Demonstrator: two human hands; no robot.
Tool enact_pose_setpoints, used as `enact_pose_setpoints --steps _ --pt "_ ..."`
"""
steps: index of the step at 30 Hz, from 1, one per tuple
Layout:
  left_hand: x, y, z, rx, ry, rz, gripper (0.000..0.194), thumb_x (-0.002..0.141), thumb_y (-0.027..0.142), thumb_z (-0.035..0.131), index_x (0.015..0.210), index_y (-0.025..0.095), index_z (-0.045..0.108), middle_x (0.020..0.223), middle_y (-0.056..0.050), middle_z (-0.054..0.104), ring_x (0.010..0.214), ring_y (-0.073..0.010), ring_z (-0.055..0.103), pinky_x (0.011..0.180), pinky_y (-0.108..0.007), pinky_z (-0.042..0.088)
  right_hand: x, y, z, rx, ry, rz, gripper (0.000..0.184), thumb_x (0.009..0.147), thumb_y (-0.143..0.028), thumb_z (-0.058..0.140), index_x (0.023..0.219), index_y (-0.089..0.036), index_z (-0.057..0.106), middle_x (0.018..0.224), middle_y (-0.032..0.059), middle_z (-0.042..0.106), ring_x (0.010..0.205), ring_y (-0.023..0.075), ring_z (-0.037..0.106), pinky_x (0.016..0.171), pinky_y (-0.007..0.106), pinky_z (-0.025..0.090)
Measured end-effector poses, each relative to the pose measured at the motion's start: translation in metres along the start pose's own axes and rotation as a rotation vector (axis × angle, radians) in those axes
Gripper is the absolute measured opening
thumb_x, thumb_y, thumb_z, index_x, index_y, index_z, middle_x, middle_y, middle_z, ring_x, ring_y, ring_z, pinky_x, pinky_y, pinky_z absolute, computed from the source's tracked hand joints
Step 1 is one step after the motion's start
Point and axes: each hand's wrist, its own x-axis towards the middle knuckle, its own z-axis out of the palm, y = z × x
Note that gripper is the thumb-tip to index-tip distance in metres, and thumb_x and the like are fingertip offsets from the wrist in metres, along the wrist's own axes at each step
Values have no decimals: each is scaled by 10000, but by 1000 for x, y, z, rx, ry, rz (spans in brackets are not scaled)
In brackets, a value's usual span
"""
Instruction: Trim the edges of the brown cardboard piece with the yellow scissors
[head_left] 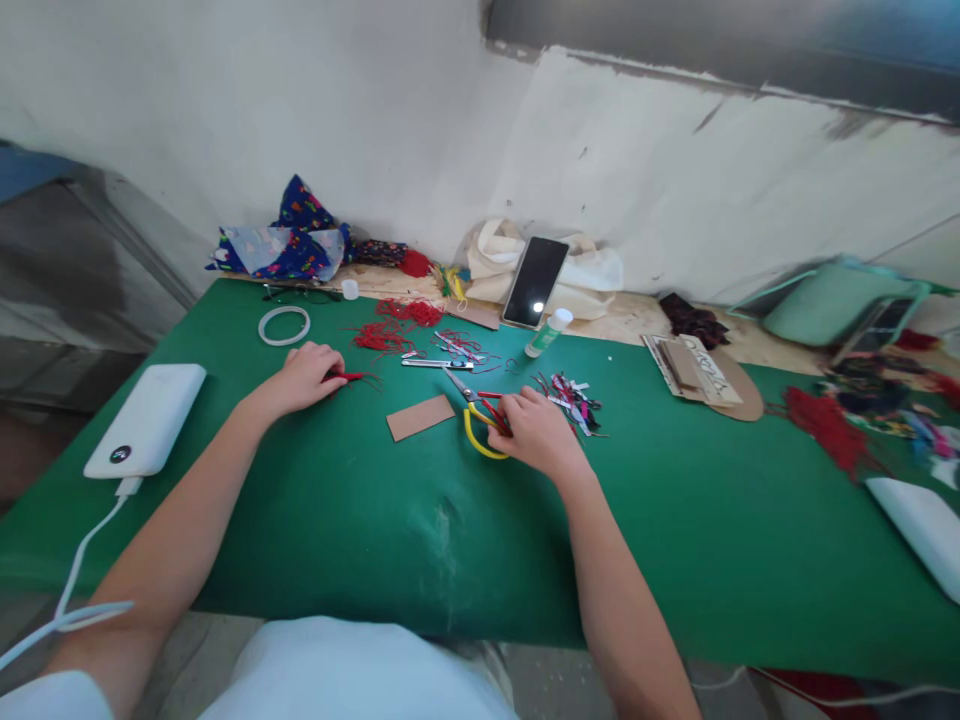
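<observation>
Apparently right hand (534,432) fingers clamp yellow-handled scissors (474,412), blades pointing up-left; left hand (304,378) pinches red cord (352,377).

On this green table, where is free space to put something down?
Bare cloth lies along the near edge, between the power bank and the right hand, below the cardboard piece. It is crowded behind the hands: red threads, scissors, phone.

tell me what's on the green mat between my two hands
In the head view, a small brown cardboard piece lies flat on the green mat between the left hand and the right hand, touching neither.
</observation>
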Motion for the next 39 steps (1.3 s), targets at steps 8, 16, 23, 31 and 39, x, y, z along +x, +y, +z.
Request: enact_pose_setpoints --steps 8,16,23,31,39 --pt "2 -6 -2 -37 45 21 206 876 340 504 910 202 653 1004 -97 671 986 -273 591 885 -413 433 3 17 12 23 -19 24 108 856 -256 609 873 -159 654 845 96 719 842 237 578 770 327 406" --pt "2 -2 -9 -135 260 -27 250 857 401 500 901 206 650 988 -77 694 960 -235 639 903 -369 496 3 19 18 63 2 52 141 925 -267 561 966 -162 645 955 109 697 888 234 585 789 326 401" --pt "69 -16 -40 -124 424 -207 254 854 295 494 1000 163 654 1029 -89 725 932 -215 661 896 -336 513 2 12 25 109 21 114 161 915 -260 534 987 -142 617 968 122 648 882 241 579 762 326 390" --pt "209 -14 -71 3 387 -304 431 837 223 572 1256 127 604 1356 -173 597 1308 -319 511 1123 -447 382 1 10 32 138 52 174 182 914 -299 533 994 -154 607 985 109 647 894 252 585 759 339 373" --pt "223 -64 -68 116 358 -547 771 644 199 763 1359 93 498 1388 -321 501 1320 -515 443 1043 -662 366 -4 13 42 122 146 139 160 925 -271 539 1042 -177 594 998 83 651 869 243 574 766 347 376"
